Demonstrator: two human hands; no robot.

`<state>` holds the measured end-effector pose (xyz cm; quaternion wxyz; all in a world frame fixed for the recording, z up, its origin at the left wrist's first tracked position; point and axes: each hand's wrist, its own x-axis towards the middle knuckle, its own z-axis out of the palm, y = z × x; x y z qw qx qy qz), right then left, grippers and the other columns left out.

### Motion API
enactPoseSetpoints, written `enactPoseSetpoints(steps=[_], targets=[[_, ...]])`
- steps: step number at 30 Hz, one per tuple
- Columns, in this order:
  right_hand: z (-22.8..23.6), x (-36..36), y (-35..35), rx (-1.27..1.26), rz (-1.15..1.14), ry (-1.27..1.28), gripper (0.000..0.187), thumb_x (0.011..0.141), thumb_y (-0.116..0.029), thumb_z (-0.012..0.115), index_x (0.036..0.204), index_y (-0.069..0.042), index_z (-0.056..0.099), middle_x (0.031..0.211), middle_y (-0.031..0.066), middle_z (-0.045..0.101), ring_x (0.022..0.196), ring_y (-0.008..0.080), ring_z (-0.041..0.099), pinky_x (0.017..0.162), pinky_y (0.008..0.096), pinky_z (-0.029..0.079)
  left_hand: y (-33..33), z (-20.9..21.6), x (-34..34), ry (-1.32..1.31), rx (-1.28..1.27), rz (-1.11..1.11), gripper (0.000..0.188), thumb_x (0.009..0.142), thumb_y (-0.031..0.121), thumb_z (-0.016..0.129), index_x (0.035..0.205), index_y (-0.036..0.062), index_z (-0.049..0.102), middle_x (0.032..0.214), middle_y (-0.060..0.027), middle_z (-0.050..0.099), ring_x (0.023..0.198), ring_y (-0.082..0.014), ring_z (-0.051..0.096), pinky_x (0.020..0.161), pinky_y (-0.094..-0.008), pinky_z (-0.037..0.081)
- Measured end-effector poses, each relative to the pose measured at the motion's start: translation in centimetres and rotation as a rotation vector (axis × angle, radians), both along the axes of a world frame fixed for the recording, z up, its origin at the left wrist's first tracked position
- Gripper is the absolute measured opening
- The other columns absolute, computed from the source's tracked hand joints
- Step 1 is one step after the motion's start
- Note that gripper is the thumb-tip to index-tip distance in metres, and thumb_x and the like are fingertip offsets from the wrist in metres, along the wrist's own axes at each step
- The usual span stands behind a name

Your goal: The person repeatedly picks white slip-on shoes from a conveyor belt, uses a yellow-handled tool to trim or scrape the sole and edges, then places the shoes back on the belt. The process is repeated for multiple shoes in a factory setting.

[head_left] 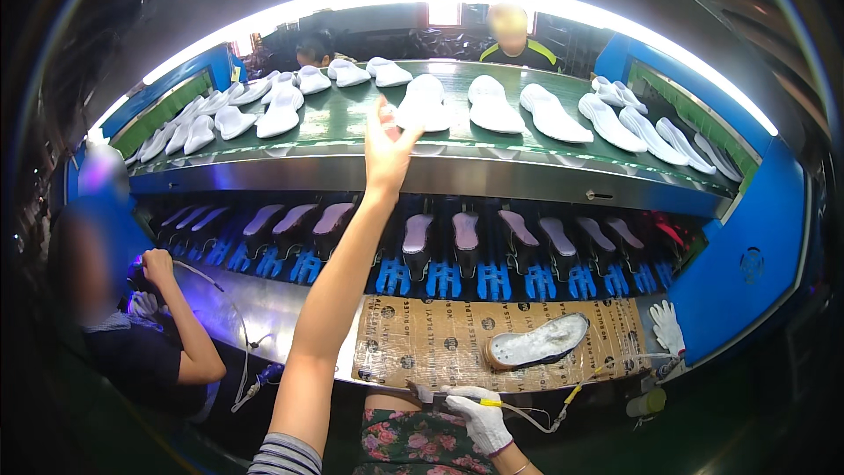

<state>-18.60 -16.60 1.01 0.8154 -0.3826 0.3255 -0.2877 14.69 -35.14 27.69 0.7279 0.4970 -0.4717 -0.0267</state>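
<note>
My bare left hand [386, 145] reaches up to the green conveyor belt, beside a white shoe sole [425, 104]. Its fingers point upward, left of the sole, and the thumb overlaps the sole's lower edge; whether it touches cannot be made out. Low in the middle, my right hand [485, 422], in a white glove, is closed on a brush [432, 397] with a dark handle and a thin tube with yellow bands. Above that hand, a lasted shoe upper [538, 340] lies bottom up on a taped brown cardboard sheet [422, 334], its underside pale.
Many white soles line the upper belt [352, 123]. On a lower rack, pinkish lasted uppers [418, 234] stand over blue holders [444, 280]. A white glove [667, 327] hangs at right. A co-worker's arm [186, 325] is at left; two people stand beyond the belt.
</note>
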Motion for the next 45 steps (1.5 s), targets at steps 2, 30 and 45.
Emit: enactPoseSetpoints(steps=[2,30,45], targets=[[0.1,0.2,0.1,-0.036,0.002,0.001,0.02,0.092,0.0,0.077,0.112,0.004,0.078,0.113,0.0132,0.08,0.1,0.0186,0.074,0.09,0.0303,0.06,-2.2,0.5,2.3,-0.392,0.135,0.379,0.108,0.087,0.037,0.085,0.166,-0.0009,0.023,0.143,-0.0351,0.049,0.131,-0.047,0.053,0.114,-0.0508,0.044],[-0.1,3.1,0.9,-0.134,-0.074,0.053,0.021,0.09,0.002,0.073,0.111,0.005,0.078,0.114,0.0116,0.078,0.102,0.0167,0.071,0.092,0.0298,0.057,30.5,-7.7,14.6,-0.165,-0.255,0.753,0.031,0.096,0.008,0.077,0.12,0.006,0.057,0.128,-0.012,0.063,0.107,-0.0211,0.069,0.089,-0.0313,0.06],[4.9,5.4,3.1,-0.178,0.05,-0.108,0.022,0.087,0.01,0.075,0.107,0.004,0.078,0.122,0.0195,0.077,0.111,0.0243,0.073,0.101,0.0368,0.058,33.8,-34.6,-7.4,1.017,0.438,-0.428,0.024,0.104,0.023,0.066,0.113,0.0009,0.071,0.099,-0.0111,0.077,0.083,-0.0174,0.076,0.08,-0.0348,0.065]])
